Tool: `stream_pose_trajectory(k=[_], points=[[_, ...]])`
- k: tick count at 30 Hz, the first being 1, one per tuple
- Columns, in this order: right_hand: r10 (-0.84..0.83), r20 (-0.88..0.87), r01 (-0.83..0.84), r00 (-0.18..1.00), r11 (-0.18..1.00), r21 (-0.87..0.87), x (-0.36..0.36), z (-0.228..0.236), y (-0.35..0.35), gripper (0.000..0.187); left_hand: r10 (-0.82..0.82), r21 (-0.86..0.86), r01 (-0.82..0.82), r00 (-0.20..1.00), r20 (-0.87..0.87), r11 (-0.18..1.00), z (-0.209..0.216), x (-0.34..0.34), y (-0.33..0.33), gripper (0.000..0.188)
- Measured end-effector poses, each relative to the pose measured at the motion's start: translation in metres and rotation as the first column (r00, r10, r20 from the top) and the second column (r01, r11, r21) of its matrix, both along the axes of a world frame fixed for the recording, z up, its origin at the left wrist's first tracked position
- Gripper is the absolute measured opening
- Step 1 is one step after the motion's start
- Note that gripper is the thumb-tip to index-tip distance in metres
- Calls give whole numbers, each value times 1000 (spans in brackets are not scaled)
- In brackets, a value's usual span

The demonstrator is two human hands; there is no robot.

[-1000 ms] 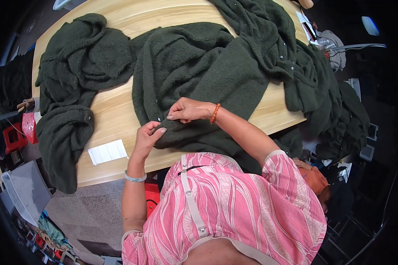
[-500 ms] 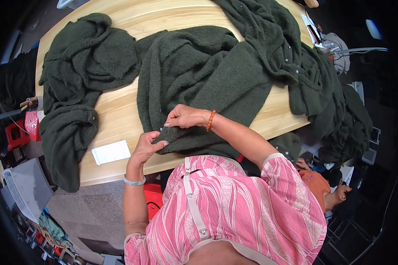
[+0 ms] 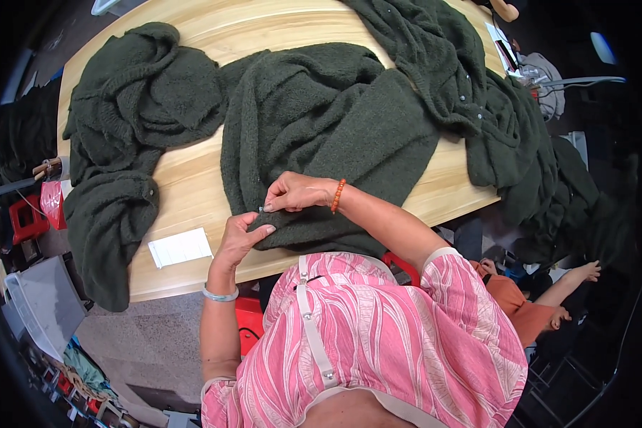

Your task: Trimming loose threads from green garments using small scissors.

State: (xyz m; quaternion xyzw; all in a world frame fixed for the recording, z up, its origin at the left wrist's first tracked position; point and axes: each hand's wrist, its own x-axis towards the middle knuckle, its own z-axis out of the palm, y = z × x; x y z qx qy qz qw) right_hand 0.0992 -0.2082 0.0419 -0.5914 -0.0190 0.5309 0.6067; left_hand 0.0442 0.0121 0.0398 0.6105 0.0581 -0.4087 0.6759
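A dark green knit cardigan (image 3: 371, 135) lies spread and folded in front of me, its lower edge at the table's near side. My left hand (image 3: 240, 239) is closed on the edge of it, thumb and fingers pinching the knit. Just above, my right hand (image 3: 292, 192) pinches at a small shiny button (image 3: 261, 209) on the same edge. The fingertips of both hands nearly meet there and partly hide the button.
More dark green knit garments lie on the wooden table (image 3: 185, 171), one pile (image 3: 121, 107) left, another with buttons (image 3: 492, 114) right, hanging over the edge. A white paper slip (image 3: 180, 247) lies near left. A co-worker in an orange top (image 3: 521, 307) sits at right.
My hands have barely shifted at the cardigan's edge. At the right, the co-worker's arm has stretched out toward the dark garments.
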Motion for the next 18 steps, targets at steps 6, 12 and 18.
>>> stream_pose_trajectory(k=[6,12,18], points=[[-102,-83,101,991,995,-17,-4,0,4,22,-85,-9,85,996,-37,996,10,6,6,14],[-81,-55,81,995,997,10,-3,6,6,22,-4,-29,2,999,-51,1000,4,-3,6,14],[75,203,-76,976,997,-1,-10,-2,11,24,-12,2,12,999,30,1000,10,-4,3,14]])
